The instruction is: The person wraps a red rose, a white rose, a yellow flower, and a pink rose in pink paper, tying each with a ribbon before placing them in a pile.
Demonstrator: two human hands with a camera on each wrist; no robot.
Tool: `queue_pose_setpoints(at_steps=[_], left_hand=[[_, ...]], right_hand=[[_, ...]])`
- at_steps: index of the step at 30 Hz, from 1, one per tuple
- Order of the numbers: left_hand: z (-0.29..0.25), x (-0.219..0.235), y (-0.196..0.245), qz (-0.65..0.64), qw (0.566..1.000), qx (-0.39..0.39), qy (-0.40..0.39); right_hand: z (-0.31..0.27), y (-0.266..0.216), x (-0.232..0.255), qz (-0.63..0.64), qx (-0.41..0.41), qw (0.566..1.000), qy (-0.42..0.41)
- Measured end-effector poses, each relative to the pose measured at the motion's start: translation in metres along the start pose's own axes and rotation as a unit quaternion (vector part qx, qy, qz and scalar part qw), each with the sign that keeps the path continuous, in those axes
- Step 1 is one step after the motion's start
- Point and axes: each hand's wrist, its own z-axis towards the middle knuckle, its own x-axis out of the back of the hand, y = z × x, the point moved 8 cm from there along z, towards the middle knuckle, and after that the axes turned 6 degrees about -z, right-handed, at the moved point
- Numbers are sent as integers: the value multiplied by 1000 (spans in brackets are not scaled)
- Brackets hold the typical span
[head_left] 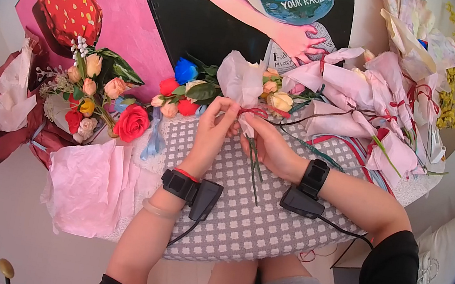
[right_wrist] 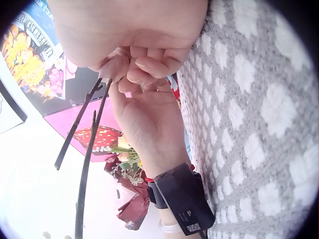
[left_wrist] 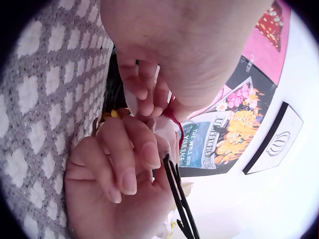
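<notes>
One pale paper wrap [head_left: 239, 77] with thin dark stems [right_wrist: 82, 191] is held at centre above the grey-and-white checked fabric surface [head_left: 262, 225]. Remotely, I see the right hand [head_left: 273, 151] curl its fingers round its neck, seemingly to steady it, while the left hand [head_left: 215, 127] pinches the thin red ribbon [head_left: 255, 111] there. Pale-pink paper sheets [head_left: 85, 179] lie near left, probably for easy reach; pink-wrapped bundles [head_left: 360, 90] rest far right.

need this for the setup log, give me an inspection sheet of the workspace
Surface: gray-and-white patterned cover under the hands
Job's things: wrapped flower bunch, red ribbon at its wrap, stems sticking out
Clutter: pink paper and dark red wrapping at left, pink-wrapped flowers at right
Hands: left hand pinches the ribbon, right hand grips the bunch
Cables: black cable from each wrist device
Surroundings: pink panel and black panel beyond
</notes>
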Motion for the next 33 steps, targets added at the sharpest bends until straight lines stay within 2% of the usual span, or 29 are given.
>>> queue_pose_setpoints(at_steps=[4,22,24,26,29,31,33], left_hand=[[0,1,4,-37,999,3,15],[-2,-1,5,-20,1000,5,17],[-1,-2,3,-21,1000,2,18],[-1,0,3,-22,1000,-2,20],[-2,2,0,-40,999,25,19],[-2,-1,1,-60,997,41,-9],[-1,-1,0,-61,997,35,-16]], right_hand=[[4,6,2,5,0,1000,-14],[-1,0,-4,4,0,1000,-22],[-3,-3,-4,25,-8,999,25],[-3,-2,-3,15,-15,1000,20],[-2,-1,-2,1,-19,1000,9],[-1,0,-2,-3,-16,1000,2],[0,-1,-2,-1,-4,1000,-3]])
